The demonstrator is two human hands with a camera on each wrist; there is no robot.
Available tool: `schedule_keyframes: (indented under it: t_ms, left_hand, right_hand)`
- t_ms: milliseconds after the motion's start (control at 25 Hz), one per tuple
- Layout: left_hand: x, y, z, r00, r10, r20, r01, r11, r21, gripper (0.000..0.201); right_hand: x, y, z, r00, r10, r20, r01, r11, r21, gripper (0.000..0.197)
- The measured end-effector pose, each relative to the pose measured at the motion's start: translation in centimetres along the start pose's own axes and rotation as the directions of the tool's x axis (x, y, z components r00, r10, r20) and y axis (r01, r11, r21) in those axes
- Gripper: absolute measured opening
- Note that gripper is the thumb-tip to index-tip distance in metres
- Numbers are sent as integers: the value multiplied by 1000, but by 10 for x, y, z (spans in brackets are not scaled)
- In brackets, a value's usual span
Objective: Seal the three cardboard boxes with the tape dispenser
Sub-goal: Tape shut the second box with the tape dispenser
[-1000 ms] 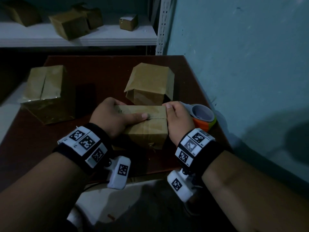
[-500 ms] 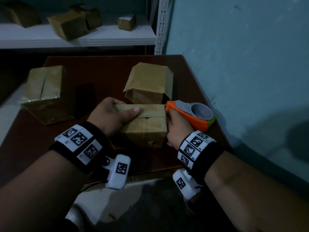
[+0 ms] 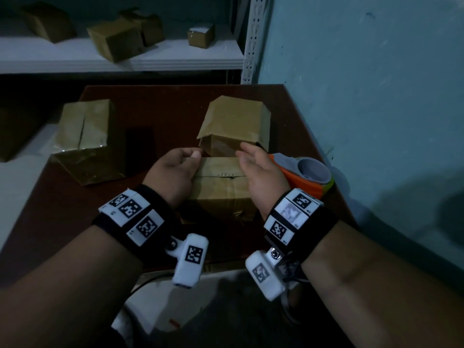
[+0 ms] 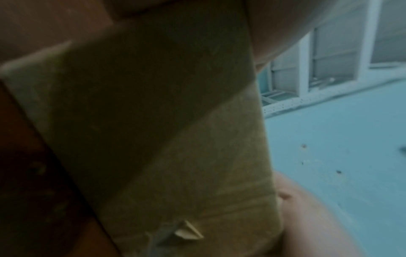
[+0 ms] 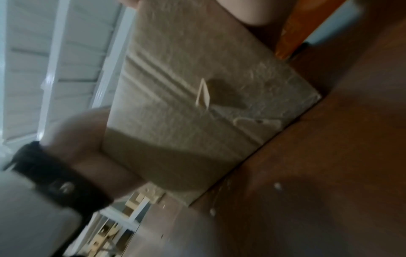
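Observation:
A small cardboard box point(image 3: 221, 189) with a slit top seam stands near the table's front edge. My left hand point(image 3: 175, 169) grips its left end, thumb at the far top edge. My right hand point(image 3: 256, 167) lies against the box's right side, fingers straight and holding nothing. The orange and grey tape dispenser point(image 3: 303, 177) rests on the table just right of that hand. A second box point(image 3: 236, 121) stands right behind, a third, larger box point(image 3: 85, 136) at the left. The left wrist view shows the box's front point(image 4: 175, 139); the right wrist view shows the box point(image 5: 197, 87) and my left hand point(image 5: 87, 147).
The dark brown table point(image 3: 163, 104) ends at a blue wall point(image 3: 376, 96) on the right. A white shelf point(image 3: 175, 61) behind it carries several more boxes. A flat dark object point(image 3: 139, 151) lies between the large box and my left hand.
Half a second ago the dispenser's orange nose was at the box's top right corner by my right hand. Now it lies to the right and that hand has opened. My left thumb slid to the far edge.

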State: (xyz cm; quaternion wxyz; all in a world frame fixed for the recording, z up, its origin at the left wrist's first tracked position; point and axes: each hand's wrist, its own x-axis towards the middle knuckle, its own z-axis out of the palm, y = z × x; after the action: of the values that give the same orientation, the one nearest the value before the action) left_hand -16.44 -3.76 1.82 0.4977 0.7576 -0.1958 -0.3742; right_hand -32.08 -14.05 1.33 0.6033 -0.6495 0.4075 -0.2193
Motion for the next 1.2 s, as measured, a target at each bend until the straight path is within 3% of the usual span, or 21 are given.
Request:
schedule_keyframes:
  t_ms: [240, 400, 440, 520, 640, 720, 840, 960, 1040, 1200]
  left_hand:
    - [-6, 4, 3, 999, -28, -33, 19, 964, -266, 29]
    - [-11, 16, -10, 981, -186, -51, 154, 915, -374, 33]
    - [-7, 17, -12, 984, -169, -60, 139, 931, -337, 37]
    - [-8, 2, -15, 990, -34, -139, -3, 967, -256, 46]
    - [-13, -16, -15, 972, 103, -213, -117, 992, -53, 54]
    - [-11, -19, -17, 953, 126, -277, -115, 992, 56, 52]
    - [-9, -10, -19, 917, 155, -368, -150, 988, 43, 37]
    - [-8, -12, -13, 944, 196, -267, -219, 974, -60, 44]
    - [-6, -17, -8, 954, 247, -169, -252, 968, -9, 58]
    - [-2, -17, -13, 960, 244, -137, -252, 967, -47, 51]
  right_hand:
    - [1, 0, 3, 998, 24, -57, -26, 999, -39, 20]
    - [-2, -7, 3, 985, 13, -171, -17, 1000, -24, 21]
    - [-3, -9, 2, 981, 17, -195, -19, 1000, -10, 22]
    - [-6, -13, 2, 979, 25, -201, -27, 1000, -5, 26]
    - [-11, -12, 2, 990, 25, -135, -32, 998, -47, 37]
    - [-15, -7, 0, 995, 15, -100, -24, 996, -90, 42]
    - [-20, 0, -3, 998, -21, -55, 11, 985, -174, 52]
    - [-25, 1, -5, 999, -31, -22, 25, 970, -242, 56]
    - [-24, -5, -8, 999, -52, -18, 45, 958, -284, 44]
    - [-9, -16, -37, 960, -183, -213, 98, 929, -356, 33]
